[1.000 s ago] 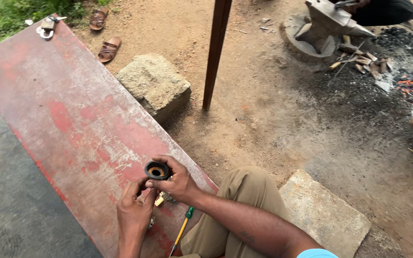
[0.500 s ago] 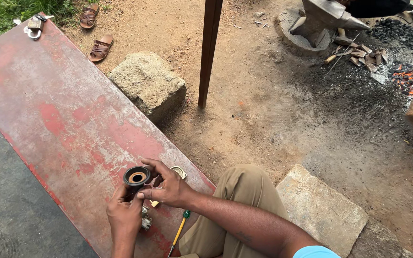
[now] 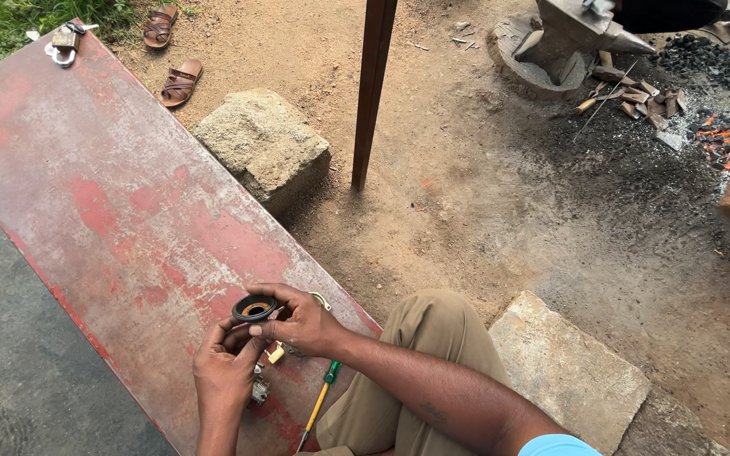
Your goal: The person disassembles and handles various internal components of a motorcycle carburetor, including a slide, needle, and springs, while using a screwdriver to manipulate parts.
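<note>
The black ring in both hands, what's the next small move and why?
Probably set the black ring down flat on the red table to free a hand. Both the left hand and right hand are pinching it, while the screwdriver and small metal parts lie untouched beside them.

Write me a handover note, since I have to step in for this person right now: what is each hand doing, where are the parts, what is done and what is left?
Left hand: fingertips support the black ring-shaped part from below.
Right hand: grip on the same ring from its right side; the ring is held just above the worn red metal table.
Nearby: a green-and-yellow screwdriver lies at the table edge beside the right wrist; a small metal part sits by the left hand; a padlock lies at the far end.
Done: ring is in hand.
Left: cannot tell from this view; the ring is not fitted to anything.
</note>
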